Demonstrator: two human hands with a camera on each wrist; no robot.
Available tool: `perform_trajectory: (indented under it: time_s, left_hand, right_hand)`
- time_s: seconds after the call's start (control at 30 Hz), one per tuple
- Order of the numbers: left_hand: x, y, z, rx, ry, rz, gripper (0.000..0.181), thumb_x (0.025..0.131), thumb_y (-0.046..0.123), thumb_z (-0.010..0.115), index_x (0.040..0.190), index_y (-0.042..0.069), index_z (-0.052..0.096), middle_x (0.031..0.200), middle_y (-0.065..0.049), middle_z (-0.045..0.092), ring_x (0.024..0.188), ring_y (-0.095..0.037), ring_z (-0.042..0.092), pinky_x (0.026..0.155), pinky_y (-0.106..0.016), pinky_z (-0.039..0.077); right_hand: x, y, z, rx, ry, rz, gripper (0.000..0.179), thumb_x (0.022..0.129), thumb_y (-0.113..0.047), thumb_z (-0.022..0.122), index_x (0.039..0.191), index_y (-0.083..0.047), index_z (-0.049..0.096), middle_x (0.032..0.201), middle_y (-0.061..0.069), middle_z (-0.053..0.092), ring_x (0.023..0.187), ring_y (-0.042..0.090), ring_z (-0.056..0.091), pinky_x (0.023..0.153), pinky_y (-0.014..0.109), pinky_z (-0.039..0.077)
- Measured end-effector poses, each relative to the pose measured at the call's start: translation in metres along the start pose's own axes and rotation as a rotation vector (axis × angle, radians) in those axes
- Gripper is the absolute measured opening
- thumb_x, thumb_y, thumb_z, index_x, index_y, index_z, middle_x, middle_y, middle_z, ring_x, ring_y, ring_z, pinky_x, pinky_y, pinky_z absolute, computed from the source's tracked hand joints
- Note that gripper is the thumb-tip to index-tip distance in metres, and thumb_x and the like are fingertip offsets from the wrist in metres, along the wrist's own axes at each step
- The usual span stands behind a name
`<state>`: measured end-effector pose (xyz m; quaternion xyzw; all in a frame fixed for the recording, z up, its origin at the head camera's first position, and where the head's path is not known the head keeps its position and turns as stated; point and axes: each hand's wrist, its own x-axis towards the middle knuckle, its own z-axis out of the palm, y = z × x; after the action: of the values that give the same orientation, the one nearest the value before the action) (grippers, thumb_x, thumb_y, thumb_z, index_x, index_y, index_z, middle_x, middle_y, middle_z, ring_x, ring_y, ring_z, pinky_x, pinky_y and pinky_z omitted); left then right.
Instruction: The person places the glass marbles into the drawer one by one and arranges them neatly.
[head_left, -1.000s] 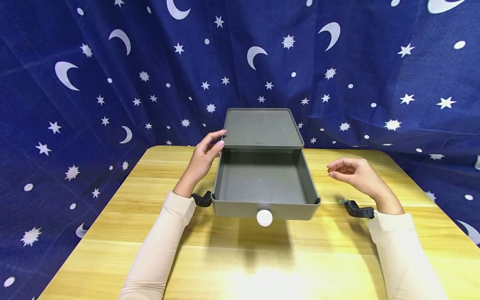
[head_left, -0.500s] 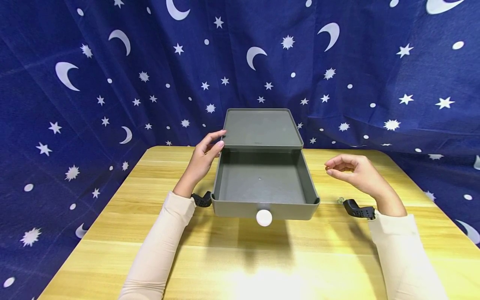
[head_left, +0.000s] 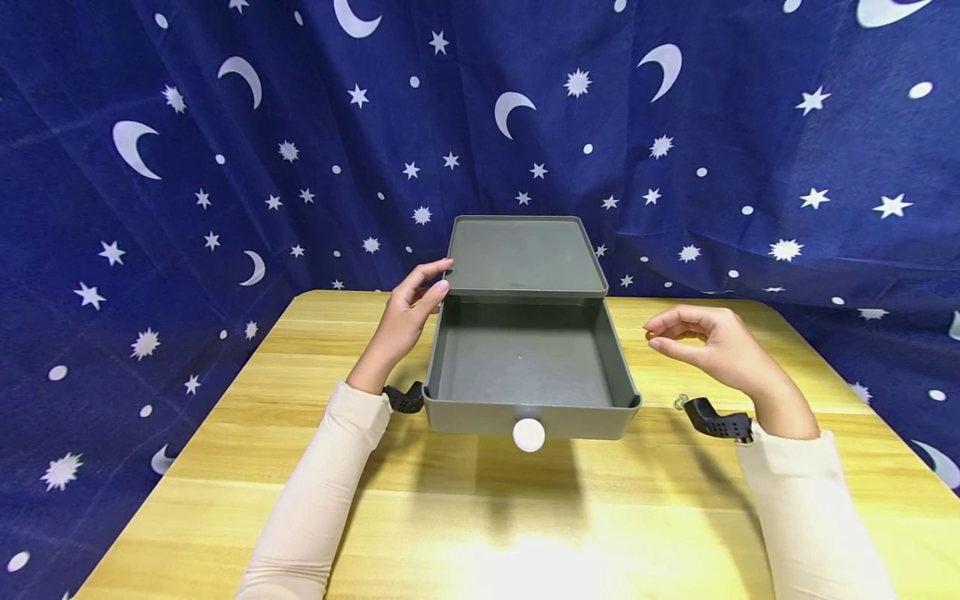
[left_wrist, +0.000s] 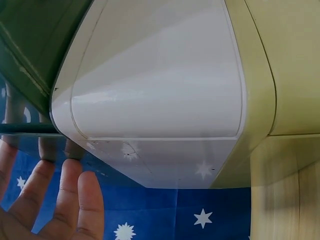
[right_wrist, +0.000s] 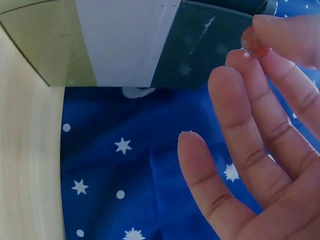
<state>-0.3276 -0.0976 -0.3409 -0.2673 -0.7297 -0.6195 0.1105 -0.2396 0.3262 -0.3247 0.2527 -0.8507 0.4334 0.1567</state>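
The right hand [head_left: 716, 346] pinches a reddish glassy ball [right_wrist: 255, 42] in its fingers — the pulled-out drawer [head_left: 525, 358] sits left of them; the left hand [head_left: 403, 321] rests extended fingers against the cabinet [head_left: 527, 257].

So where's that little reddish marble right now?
In the head view, the reddish marble is pinched in the person's right grip, to the right of the pulled-out grey drawer.

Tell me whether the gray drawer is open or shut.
Open: in the head view, the drawer juts out in front of the gray cabinet top, its inside floor showing from above.
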Motion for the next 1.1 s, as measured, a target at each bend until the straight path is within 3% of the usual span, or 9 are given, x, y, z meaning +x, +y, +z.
perform_trajectory:
  time_s: [0.27,0.5,0.77,1.1]
  left_hand:
    - [0.000,0.001,0.000,-0.003,-0.002,0.000,0.045,0.109,0.015,0.056,0.151,0.000,0.058,0.156,-0.015,0.057,0.116,-0.021,0.061,0.095,-0.032,0.052]
    - [-0.001,0.001,0.000,-0.002,-0.010,-0.005,0.047,0.109,0.017,0.055,0.153,0.002,0.057,0.157,-0.014,0.055,0.117,-0.021,0.060,0.094,-0.032,0.052]
    - [-0.001,0.000,0.000,0.005,-0.007,-0.007,0.046,0.110,0.018,0.055,0.153,0.002,0.057,0.158,-0.014,0.055,0.118,-0.022,0.060,0.095,-0.033,0.052]
    - [-0.001,0.000,0.002,0.007,-0.005,-0.005,0.046,0.110,0.019,0.055,0.153,0.003,0.057,0.159,-0.013,0.055,0.119,-0.023,0.060,0.095,-0.033,0.052]
  right_hand:
    - [0.000,-0.011,0.000,-0.020,0.006,-0.010,0.017,0.095,-0.006,0.083,0.105,0.006,0.076,0.094,0.004,0.081,0.085,-0.001,0.072,0.084,0.009,0.050]
    - [0.000,-0.023,0.002,-0.041,0.019,-0.042,0.015,0.089,0.010,0.079,0.104,0.005,0.077,0.094,-0.008,0.079,0.086,-0.003,0.072,0.089,0.008,0.048]
    - [-0.001,-0.036,0.004,-0.039,0.032,-0.075,0.021,0.088,0.016,0.077,0.104,0.003,0.077,0.097,-0.017,0.077,0.088,-0.003,0.071,0.095,0.008,0.045]
    - [-0.002,-0.048,0.008,-0.001,0.059,-0.123,0.026,0.084,0.021,0.074,0.105,0.005,0.077,0.099,-0.014,0.078,0.090,-0.001,0.071,0.093,0.010,0.048]
